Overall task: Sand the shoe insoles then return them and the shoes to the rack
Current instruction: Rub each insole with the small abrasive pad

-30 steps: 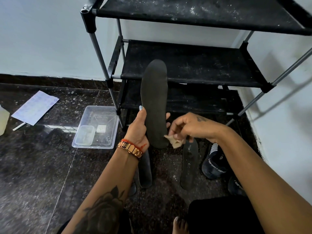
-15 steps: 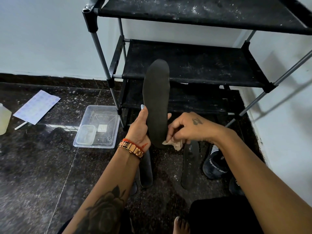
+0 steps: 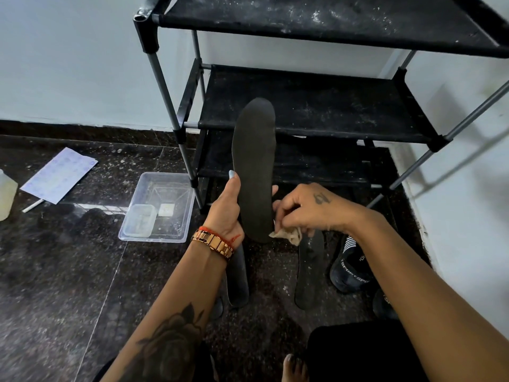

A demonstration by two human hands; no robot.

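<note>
Shift since the earlier frames: my right hand had slid the sandpaper scrap a little lower along the heel edge, while the held insole barely moved.

Head view, left hand: I had my left hand gripping the held insole low on its left edge, thumb lying up the dark face, other fingertips just showing past the right edge.

Head view, right hand: its fingers were curled and pinching the sandpaper scrap, pressed against the lower right edge of the held insole at the heel.

Head view, insole position: it stood nearly upright in front of the rack, toe up, heel down, clear of the floor.

Head view, waiting pieces: a second insole and a third insole lay flat on the dark floor below my hands; a black shoe sat just right of them, another partly hidden behind my right forearm.

Head view, elsewhere: a clear plastic tray lay left of the rack, a paper sheet farther left.

Step in hand: sanding the heel, as I judged it.

Doing it well: short, even strokes with the left grip held firm so the insole did not flex, then working upward toward the toe, turning the piece rather than stretching my wrist.

Progress: early, I reckoned, since the rack shelves in view held no shoes.
</note>
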